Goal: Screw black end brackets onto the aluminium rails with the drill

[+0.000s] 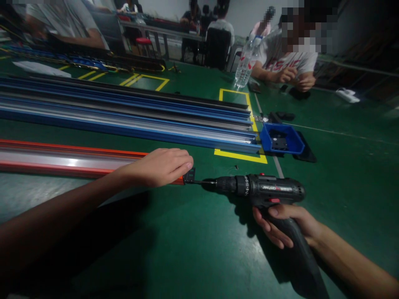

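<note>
My right hand (280, 226) grips one black drill (271, 189), its long axis crosswise, its single bit (204, 182) pointing left at the end of one orange rail (62, 161), over which my left hand (165, 166) is clasped. Beyond, open green bench (204, 160) separates it from parallel blue rails (187, 136), too overlapped to count surely; one blue bin (294, 140) sits by their ends, two bottles (245, 68) farther off.
</note>
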### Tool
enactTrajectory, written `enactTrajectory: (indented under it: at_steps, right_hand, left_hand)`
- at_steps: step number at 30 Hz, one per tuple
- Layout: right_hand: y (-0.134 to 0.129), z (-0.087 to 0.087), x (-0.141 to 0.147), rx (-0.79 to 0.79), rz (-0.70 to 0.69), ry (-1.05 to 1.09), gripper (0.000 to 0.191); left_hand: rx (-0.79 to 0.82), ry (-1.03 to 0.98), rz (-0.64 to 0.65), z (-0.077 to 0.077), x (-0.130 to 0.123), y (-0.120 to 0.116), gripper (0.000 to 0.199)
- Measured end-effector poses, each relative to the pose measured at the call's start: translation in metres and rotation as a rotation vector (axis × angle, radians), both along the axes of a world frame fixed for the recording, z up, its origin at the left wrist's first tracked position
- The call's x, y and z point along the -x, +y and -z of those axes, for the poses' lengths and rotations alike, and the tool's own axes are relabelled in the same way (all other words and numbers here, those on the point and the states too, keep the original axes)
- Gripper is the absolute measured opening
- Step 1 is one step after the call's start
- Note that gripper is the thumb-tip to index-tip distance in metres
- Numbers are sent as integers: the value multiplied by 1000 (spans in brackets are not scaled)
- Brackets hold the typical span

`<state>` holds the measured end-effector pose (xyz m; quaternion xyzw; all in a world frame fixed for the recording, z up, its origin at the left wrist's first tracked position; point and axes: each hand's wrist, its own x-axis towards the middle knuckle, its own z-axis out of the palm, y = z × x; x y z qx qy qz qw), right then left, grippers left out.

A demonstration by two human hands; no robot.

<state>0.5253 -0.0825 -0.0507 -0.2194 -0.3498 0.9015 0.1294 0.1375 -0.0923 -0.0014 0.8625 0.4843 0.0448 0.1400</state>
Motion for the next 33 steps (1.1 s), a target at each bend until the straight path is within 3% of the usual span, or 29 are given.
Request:
enactTrajectory:
  at_steps: [33]
  right_hand:
    - [3, 2, -4, 39, 5, -28, 26]
  left_hand:
    - [-8, 43, 4, 3, 2, 1, 48]
